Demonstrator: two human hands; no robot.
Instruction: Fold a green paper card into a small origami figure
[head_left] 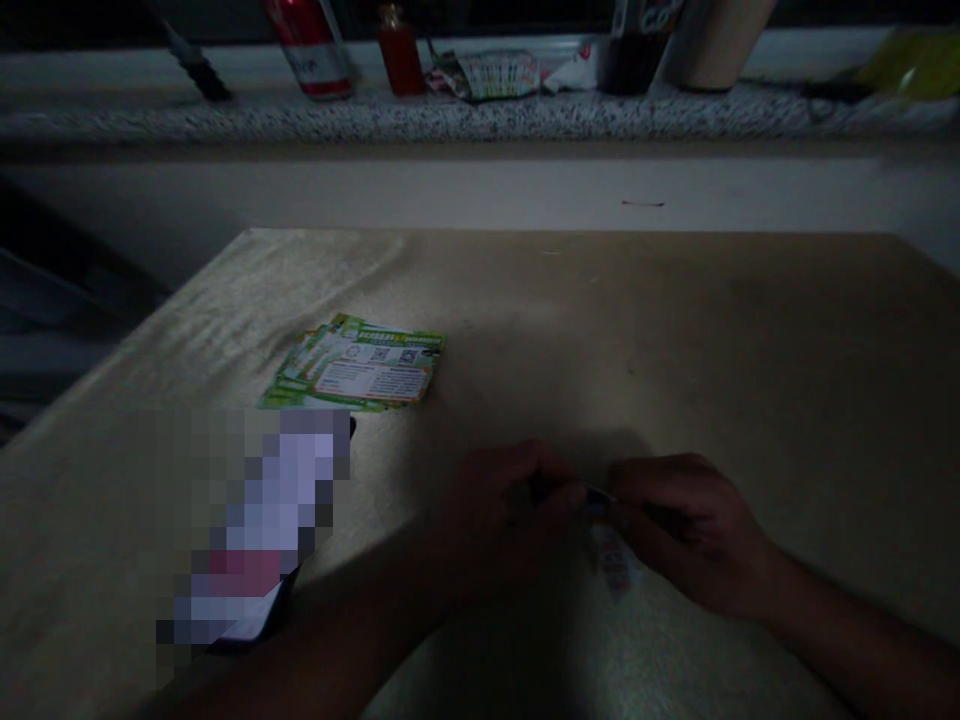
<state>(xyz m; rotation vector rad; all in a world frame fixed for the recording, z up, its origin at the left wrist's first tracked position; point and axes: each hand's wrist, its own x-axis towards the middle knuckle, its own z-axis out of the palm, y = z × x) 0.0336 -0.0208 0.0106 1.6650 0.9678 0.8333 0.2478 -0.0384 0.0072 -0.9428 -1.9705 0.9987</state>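
My left hand [517,510] and my right hand [697,525] meet over the near part of the table, both closed in a pinch. Between the fingertips shows the edge of a small, thin, pale-edged thing [598,494], too dark and small to name. Just below it, beside my right fingers, is a small clear-edged wrapper [615,560] with reddish print; whether it is held or lies on the table I cannot tell. Left of my left hand, a phone-like slab [251,622] with a lit surface lies partly pixelated.
A fanned stack of green and white printed leaflets [375,365] lies on the cloth-covered table [562,300]. Behind it, the speckled sill [487,122] bears a red can [309,50], a small red bottle [401,55], a crumpled wrapper [501,76] and a dark cup [637,50].
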